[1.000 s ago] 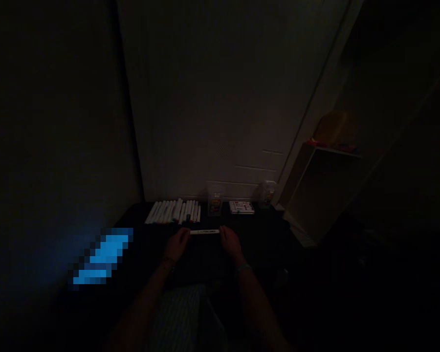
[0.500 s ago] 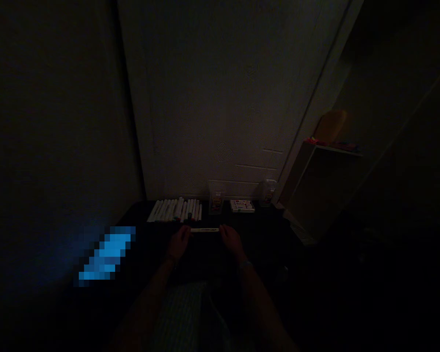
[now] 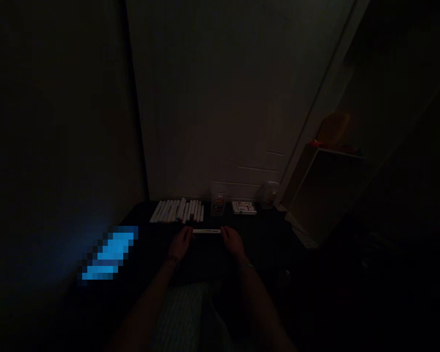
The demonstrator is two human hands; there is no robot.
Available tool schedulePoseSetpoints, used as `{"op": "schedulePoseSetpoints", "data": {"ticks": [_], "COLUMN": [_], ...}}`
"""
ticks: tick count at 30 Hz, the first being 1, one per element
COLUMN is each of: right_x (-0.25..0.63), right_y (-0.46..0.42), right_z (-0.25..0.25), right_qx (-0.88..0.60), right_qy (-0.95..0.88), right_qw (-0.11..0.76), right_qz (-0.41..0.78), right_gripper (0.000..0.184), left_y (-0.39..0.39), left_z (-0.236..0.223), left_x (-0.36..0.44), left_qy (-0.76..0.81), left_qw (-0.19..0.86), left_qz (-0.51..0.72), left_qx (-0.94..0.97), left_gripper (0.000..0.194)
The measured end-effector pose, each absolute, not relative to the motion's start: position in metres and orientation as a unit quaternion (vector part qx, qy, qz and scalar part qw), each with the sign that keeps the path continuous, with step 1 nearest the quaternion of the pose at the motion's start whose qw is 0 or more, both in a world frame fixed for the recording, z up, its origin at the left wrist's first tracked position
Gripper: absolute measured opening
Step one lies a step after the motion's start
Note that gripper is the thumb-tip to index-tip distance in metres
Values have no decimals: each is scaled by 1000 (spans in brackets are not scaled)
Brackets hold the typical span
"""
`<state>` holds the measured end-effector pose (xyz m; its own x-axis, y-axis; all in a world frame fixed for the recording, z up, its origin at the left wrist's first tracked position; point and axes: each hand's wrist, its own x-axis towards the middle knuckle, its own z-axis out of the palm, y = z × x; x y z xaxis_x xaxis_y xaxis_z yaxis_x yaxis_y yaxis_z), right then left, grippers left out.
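Fingers [image 3: 188,231] of the left hand [image 3: 180,242] and the right hand [image 3: 233,241] are closed, pinching opposite ends of one white marker [image 3: 207,231], nearly level between them over the dark bench [image 3: 266,237], on the near side of the marker row [image 3: 176,210]. For steady handling, both pinches should be light and equal, without bending or twisting; whether it touches the surface, one cannot tell.

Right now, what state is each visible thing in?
Held marker, gripped at both ends.
Left hand, closed on its left end.
Right hand, closed on its right end.
Marker row, lying side by side.
Middle clear container, upright.
Right clear container, upright.
White pack, lying flat.
Blue patch, glowing, pixelated.
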<state>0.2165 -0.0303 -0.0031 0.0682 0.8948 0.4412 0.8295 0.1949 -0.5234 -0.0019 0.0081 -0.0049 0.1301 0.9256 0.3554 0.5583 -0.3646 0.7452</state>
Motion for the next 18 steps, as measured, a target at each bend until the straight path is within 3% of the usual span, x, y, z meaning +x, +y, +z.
{"op": "schedulePoseSetpoints", "data": {"ticks": [18], "right_x": [216], "right_y": [-33], "right_z": [2], "right_qx": [-640], "right_qy": [-678], "right_qw": [355], "right_qz": [68], "right_gripper": [33], "left_y": [-3], "left_z": [4], "left_x": [2], "left_qy": [521], "left_qw": [255], "left_qz": [406], "left_qx": [706], "left_gripper": [31]}}
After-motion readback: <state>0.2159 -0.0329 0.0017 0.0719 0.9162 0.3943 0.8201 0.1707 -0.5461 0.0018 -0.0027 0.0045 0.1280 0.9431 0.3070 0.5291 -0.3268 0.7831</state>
